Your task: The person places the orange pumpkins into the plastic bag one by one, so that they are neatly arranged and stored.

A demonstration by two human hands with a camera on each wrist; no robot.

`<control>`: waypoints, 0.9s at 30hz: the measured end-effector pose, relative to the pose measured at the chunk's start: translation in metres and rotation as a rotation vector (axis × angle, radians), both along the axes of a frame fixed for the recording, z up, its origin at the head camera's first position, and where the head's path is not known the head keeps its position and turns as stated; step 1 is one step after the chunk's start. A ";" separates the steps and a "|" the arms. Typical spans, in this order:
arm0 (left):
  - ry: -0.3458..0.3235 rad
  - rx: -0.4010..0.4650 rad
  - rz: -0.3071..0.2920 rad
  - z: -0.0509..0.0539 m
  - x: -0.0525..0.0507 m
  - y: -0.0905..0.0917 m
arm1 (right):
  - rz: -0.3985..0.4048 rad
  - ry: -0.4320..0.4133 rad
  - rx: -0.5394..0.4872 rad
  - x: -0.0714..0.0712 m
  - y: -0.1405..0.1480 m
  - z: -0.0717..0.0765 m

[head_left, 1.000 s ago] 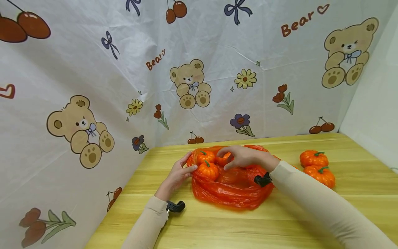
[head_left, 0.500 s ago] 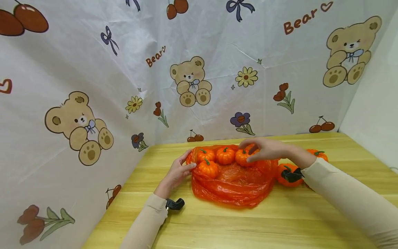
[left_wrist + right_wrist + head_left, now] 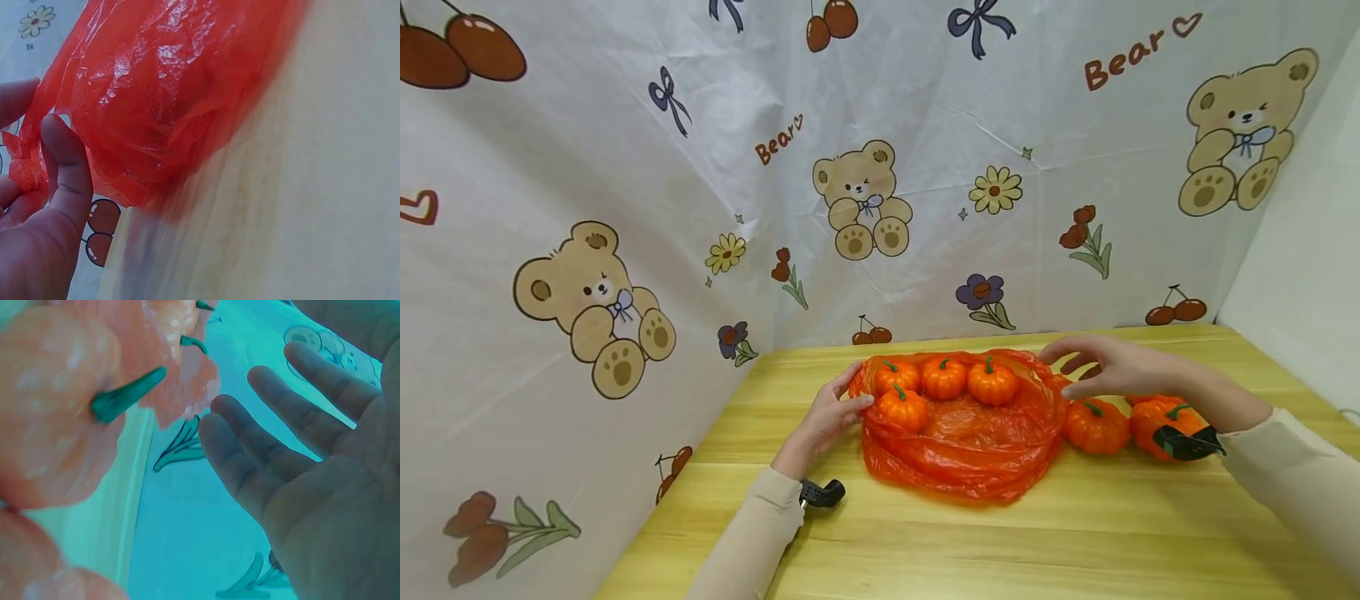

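Two "Bear" prints (image 3: 1116, 67) behind bagged pumpkins (image 3: 944, 380)

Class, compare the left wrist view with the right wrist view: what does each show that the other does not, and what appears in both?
Only the left wrist view: the left hand, holding gathered plastic between thumb and fingers, and the printed cherries.

Only the right wrist view: the right hand, holding nothing, and clearly visible pumpkins with green stems.

Both: part of the red plastic bag, the table and the patterned cloth.
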State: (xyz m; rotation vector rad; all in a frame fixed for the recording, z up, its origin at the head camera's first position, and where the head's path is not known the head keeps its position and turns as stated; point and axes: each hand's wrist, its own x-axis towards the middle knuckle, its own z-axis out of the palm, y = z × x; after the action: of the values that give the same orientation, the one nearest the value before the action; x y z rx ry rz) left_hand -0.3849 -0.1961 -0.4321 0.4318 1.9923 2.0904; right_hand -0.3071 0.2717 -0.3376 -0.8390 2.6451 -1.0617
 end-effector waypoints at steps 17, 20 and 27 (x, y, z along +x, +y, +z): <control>-0.004 0.000 0.001 -0.001 -0.001 -0.002 | -0.146 0.201 -0.007 0.030 0.063 -0.029; -0.009 -0.002 -0.002 -0.001 -0.001 -0.002 | -0.169 0.200 -0.007 0.034 0.073 -0.035; -0.005 0.000 -0.019 -0.001 -0.001 -0.003 | -0.226 0.202 0.026 0.035 0.094 -0.048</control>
State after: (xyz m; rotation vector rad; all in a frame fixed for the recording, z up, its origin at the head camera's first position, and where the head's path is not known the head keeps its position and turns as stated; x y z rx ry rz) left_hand -0.3863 -0.1990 -0.4328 0.4436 1.9771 2.0785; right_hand -0.2717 0.3654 -0.3855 -0.6877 2.9741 -1.0383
